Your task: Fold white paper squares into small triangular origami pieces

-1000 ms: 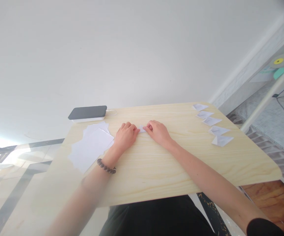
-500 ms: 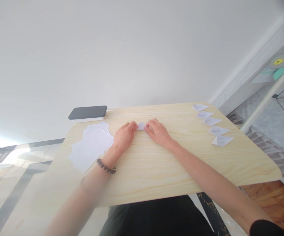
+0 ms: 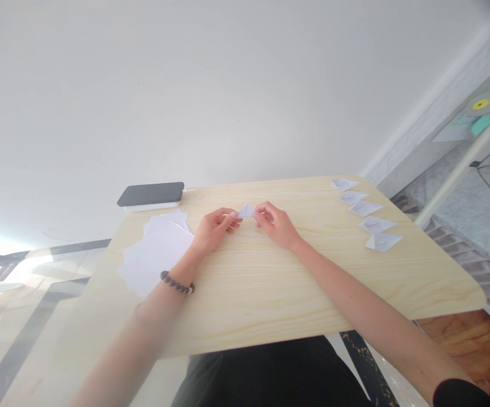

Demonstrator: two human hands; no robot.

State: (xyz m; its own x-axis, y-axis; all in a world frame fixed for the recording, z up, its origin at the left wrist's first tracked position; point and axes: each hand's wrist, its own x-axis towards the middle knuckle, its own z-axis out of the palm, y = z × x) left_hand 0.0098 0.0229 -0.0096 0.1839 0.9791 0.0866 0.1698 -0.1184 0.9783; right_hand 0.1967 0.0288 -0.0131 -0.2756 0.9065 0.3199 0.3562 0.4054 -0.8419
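A small folded paper triangle (image 3: 246,211) is held between two bare hands above a pale wood-grain surface (image 3: 253,294), its point directed toward the wall (image 3: 228,102). The left hand (image 3: 218,226) pinches the near-left corner between thumb and fingers, while the right hand (image 3: 275,223) grips the opposite corner with its fingertips. The hands are apart, the paper bridging the gap between them. A beaded bracelet (image 3: 177,282) circles the left wrist.

To the left of the left hand, partly behind the wrist, a loose, overlapping pile of white paper sheets (image 3: 157,251) lies flat. Beyond the pile, near the far edge, rests a dark-topped device (image 3: 151,195) with a white cable (image 3: 193,192) at its right end. Well to the right of the right hand, five folded white paper pieces (image 3: 365,209) lie in a slanting row along the surface's right side.
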